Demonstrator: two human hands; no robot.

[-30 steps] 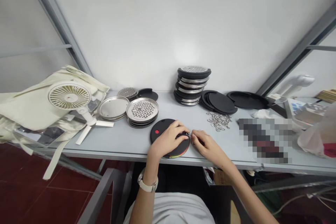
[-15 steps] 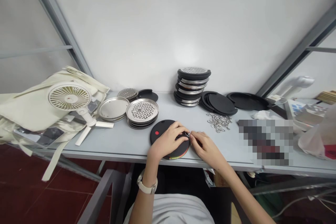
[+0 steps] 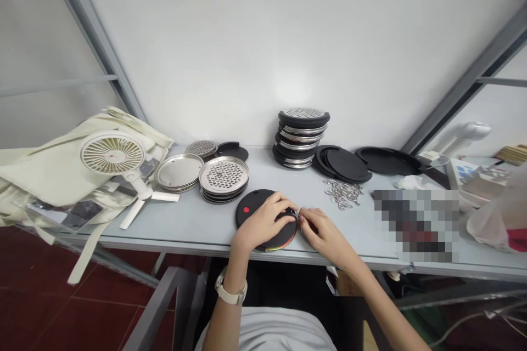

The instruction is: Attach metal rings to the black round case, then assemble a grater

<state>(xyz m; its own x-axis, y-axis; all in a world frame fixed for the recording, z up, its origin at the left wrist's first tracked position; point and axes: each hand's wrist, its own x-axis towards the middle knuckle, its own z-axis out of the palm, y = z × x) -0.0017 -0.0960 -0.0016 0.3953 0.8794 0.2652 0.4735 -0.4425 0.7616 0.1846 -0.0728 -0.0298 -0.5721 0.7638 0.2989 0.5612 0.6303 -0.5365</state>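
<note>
A round black disc [image 3: 252, 224] lies at the table's front edge, with a red dot and a red, yellow and green strip along its near rim. My left hand [image 3: 267, 218] is laid over its right part, fingers bent and gripping it near the rim. Just past that rim, my right hand [image 3: 323, 230] pinches a small silver metal clip [image 3: 295, 213], whose far end meets my left fingertips. The clip's exact shape is partly hidden by the fingers. Right of the hands lies a heap of similar small silver metal pieces [image 3: 345, 193].
Behind are stacked metal grater discs [image 3: 224, 175], plain metal discs [image 3: 179, 171], a tall stack of black and metal discs [image 3: 302, 137] and black round covers [image 3: 346, 163]. A white fan [image 3: 113, 153] and cream bag [image 3: 45, 170] sit left; a plastic bag [image 3: 492, 214] is at right.
My right hand has shifted very slightly right, and a little more of the metal clip shows between the hands. The disc and my left hand stay in place.
</note>
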